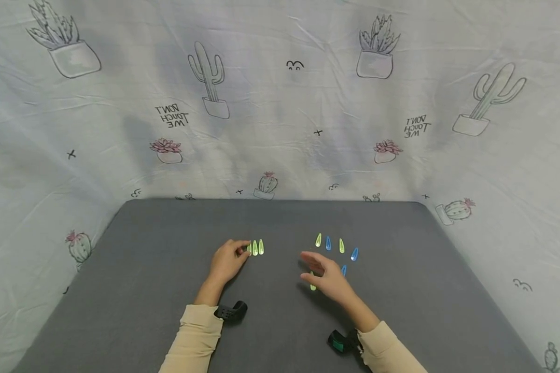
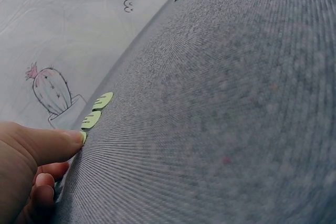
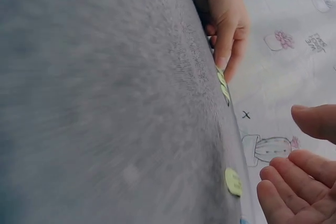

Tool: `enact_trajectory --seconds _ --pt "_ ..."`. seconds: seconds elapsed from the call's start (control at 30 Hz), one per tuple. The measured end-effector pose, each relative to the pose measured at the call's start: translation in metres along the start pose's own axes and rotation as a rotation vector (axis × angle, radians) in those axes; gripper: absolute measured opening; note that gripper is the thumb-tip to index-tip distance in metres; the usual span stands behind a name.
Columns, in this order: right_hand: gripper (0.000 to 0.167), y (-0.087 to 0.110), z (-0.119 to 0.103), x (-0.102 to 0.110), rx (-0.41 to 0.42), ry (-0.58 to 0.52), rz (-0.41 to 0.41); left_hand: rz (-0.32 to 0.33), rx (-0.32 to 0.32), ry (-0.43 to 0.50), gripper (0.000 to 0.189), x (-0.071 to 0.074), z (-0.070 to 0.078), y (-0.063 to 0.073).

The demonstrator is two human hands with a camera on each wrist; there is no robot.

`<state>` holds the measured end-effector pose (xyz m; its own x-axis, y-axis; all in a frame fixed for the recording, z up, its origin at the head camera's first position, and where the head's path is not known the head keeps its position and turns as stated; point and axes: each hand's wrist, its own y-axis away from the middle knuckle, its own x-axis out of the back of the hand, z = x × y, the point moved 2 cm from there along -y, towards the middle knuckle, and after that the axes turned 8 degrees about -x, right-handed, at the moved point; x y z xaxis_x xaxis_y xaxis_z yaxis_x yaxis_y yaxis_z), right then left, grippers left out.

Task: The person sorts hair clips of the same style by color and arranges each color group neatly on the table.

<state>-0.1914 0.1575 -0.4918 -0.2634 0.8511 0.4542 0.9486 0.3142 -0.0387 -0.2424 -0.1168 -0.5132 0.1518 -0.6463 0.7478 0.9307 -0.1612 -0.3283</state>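
Left hand point(image 1: 226, 261) is pinching a green clip point(image 1: 249, 249) on the table point(image 1: 275, 321), two more greens point(image 1: 255, 248) just right of it. Right hand point(image 1: 329, 280) is kinda loosely spread, with blue clips point(image 1: 328, 243) and other green ones point(image 1: 341, 246) scattered around it, mostly just beyond.

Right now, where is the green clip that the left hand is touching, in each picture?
Head view: the green clip is just left of the middle, partly hidden by the left hand.
Left wrist view: the green clip is at the lower left, mostly hidden.
Right wrist view: the green clip is right of the middle, a bit high up, mostly hidden.
Shared landmark: the left hand, which shows in all three.
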Motion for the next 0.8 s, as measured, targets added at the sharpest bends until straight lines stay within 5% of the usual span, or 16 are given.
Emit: enact_trajectory --seconds 0.43,0.8 --pt "0.045 0.029 0.016 0.004 -0.093 -0.101 0.116 0.004 -0.007 0.011 0.029 0.002 0.0 -0.001" --pt "0.031 0.022 0.017 -0.007 -0.14 0.118 0.302 -0.018 -0.009 -0.007 0.029 -0.002 -0.001 -0.002"
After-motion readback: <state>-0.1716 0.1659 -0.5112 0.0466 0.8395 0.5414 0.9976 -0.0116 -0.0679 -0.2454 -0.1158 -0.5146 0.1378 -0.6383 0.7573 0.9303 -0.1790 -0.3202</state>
